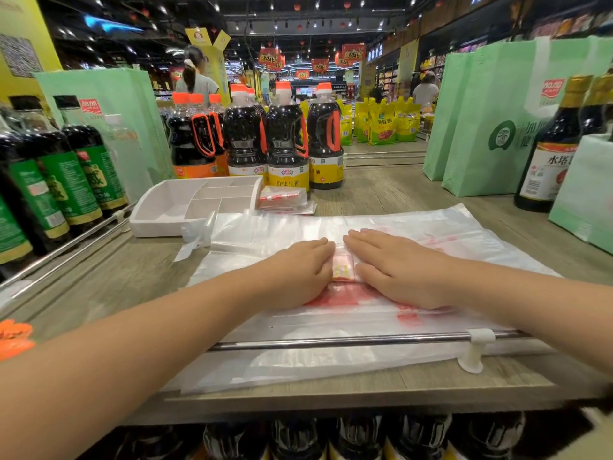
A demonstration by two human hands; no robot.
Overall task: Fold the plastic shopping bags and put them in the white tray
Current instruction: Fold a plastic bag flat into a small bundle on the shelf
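Plastic shopping bag (pixel 365 313) is laid out flat across the desk (pixel 132 270), a thin, see-through sheet with red print, its near edge running under the metal rail (pixel 331 341) and off the front lip. Both hands are down on it: left hand (pixel 298 273) and right hand (pixel 394 267) lie palm-flat side by side, fingers stretched out and gripping nothing, pressing the film at its middle where a small printed patch shows between them. That looks like smoothing or setting a crease, with the folding barely under way.

This film should be feather-light, limp and slick, so I'd expect it to trap air and spring open. Best taken by a pinch at an edge or corner, with the other palm pinning the crease.

The white tray (pixel 156 227) sits at the far left, its compartments bare as far as can be seen. Just beside its right end lies a small stack of folded bags (pixel 285 199). Soy sauce bottles (pixel 288 141) stand behind, green tote bags (pixel 481 121) to the right.
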